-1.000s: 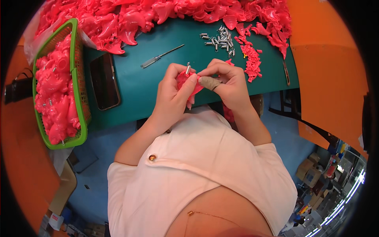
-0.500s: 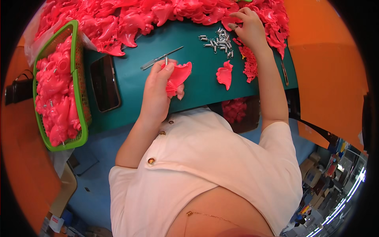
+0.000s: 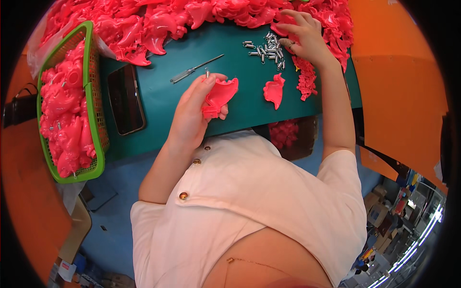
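A curved pink plastic shell piece (image 3: 223,92) is gripped in my left hand (image 3: 192,108), hollow side showing. A small metal spring (image 3: 207,73) sticks up by my left thumb. At the far right of the green mat my right hand (image 3: 307,41) has its fingers apart, over the edge of a big heap of pink shell pieces (image 3: 158,24). I see nothing held in it. Just left of that hand lies a loose group of small silver springs (image 3: 269,52). Below it are a cluster of small pink parts (image 3: 306,79) and a single pink shell piece (image 3: 273,91).
A screwdriver (image 3: 197,68) with a clear handle lies beyond my left hand. Further left are a dark phone (image 3: 126,101) and a green basket (image 3: 98,144) full of pink pieces. More pink parts (image 3: 284,133) show below the mat's front edge. Orange panels (image 3: 398,86) stand to the right.
My right hand has shifted slightly right and nearer, with its fingers more spread. The shell piece in my left hand has turned a little and moved slightly right.
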`<action>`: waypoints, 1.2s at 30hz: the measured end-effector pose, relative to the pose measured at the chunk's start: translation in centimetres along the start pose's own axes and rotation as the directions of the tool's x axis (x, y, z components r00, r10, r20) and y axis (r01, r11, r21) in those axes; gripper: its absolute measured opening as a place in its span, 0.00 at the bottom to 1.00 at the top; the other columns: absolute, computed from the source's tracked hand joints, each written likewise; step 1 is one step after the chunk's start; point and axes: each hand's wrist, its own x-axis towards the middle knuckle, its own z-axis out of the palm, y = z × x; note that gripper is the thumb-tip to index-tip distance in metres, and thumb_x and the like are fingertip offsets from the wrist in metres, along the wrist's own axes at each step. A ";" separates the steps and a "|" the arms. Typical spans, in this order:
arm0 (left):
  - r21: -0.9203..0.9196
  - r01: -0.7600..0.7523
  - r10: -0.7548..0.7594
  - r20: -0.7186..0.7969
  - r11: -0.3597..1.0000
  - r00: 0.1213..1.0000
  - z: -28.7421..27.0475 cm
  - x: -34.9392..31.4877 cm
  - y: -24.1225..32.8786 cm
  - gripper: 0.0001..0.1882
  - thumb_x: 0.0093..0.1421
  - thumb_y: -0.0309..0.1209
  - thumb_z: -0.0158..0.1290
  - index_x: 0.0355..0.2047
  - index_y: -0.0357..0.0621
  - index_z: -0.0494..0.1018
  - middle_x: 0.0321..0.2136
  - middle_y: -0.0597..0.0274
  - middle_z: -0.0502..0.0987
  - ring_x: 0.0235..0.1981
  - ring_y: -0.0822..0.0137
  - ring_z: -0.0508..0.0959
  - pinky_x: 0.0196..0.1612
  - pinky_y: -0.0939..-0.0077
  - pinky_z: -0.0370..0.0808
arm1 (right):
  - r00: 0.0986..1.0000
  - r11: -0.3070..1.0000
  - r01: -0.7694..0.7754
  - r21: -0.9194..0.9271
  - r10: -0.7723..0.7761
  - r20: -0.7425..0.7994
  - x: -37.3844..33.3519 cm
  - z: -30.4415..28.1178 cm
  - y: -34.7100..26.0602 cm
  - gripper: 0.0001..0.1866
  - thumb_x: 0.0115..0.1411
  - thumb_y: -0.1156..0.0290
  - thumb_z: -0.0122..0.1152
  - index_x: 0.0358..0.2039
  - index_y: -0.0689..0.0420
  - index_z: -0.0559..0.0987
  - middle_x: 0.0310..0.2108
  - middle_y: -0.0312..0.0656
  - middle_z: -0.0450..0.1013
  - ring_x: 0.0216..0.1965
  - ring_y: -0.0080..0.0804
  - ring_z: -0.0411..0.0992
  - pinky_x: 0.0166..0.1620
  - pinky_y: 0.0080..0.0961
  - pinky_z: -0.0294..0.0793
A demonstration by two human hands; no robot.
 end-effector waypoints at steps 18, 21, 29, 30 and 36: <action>-0.145 0.078 -0.068 0.073 0.986 0.995 0.3 0.4 0.3 0.20 0.65 0.41 0.41 0.48 0.38 0.66 0.37 0.56 0.73 0.31 0.67 0.77 0.37 0.73 0.75 | 0.826 0.317 -0.298 0.900 0.558 0.077 -1.9 -2.3 -1.4 0.10 0.59 0.72 0.56 0.38 0.64 0.75 0.35 0.39 0.75 0.32 0.23 0.72 0.38 0.18 0.70; -0.244 0.077 -0.045 0.132 0.967 0.990 0.3 0.4 0.2 0.22 0.67 0.39 0.37 0.54 0.36 0.62 0.45 0.51 0.71 0.39 0.60 0.77 0.46 0.66 0.74 | 0.862 -0.121 -0.325 0.938 0.371 0.346 -1.6 -4.9 -7.2 0.11 0.59 0.72 0.55 0.40 0.64 0.75 0.34 0.41 0.75 0.31 0.22 0.71 0.34 0.18 0.70; -0.279 0.030 0.018 0.167 0.960 0.986 0.5 0.5 0.0 0.21 0.66 0.33 0.40 0.57 0.35 0.59 0.51 0.53 0.68 0.48 0.62 0.73 0.51 0.65 0.72 | 0.815 -0.188 -0.488 0.852 0.252 0.522 -2.6 -5.0 -14.9 0.10 0.55 0.74 0.61 0.36 0.66 0.77 0.25 0.36 0.72 0.23 0.18 0.67 0.25 0.14 0.66; -0.280 0.030 0.018 0.165 0.960 0.986 0.3 0.5 0.0 0.21 0.66 0.33 0.40 0.57 0.35 0.59 0.51 0.53 0.68 0.48 0.62 0.73 0.51 0.65 0.72 | 0.789 -0.196 -0.522 0.830 0.258 0.557 -2.6 -4.9 -15.3 0.10 0.54 0.75 0.61 0.36 0.67 0.77 0.24 0.36 0.72 0.23 0.18 0.68 0.24 0.14 0.66; -0.278 0.068 -0.008 0.213 0.958 0.977 -0.3 0.4 -0.2 0.21 0.66 0.34 0.41 0.56 0.35 0.60 0.52 0.55 0.68 0.50 0.65 0.72 0.53 0.66 0.71 | 0.769 -0.129 -0.448 0.885 0.450 0.455 -2.5 -4.3 -18.0 0.16 0.53 0.75 0.63 0.42 0.66 0.74 0.29 0.40 0.76 0.25 0.15 0.69 0.25 0.12 0.65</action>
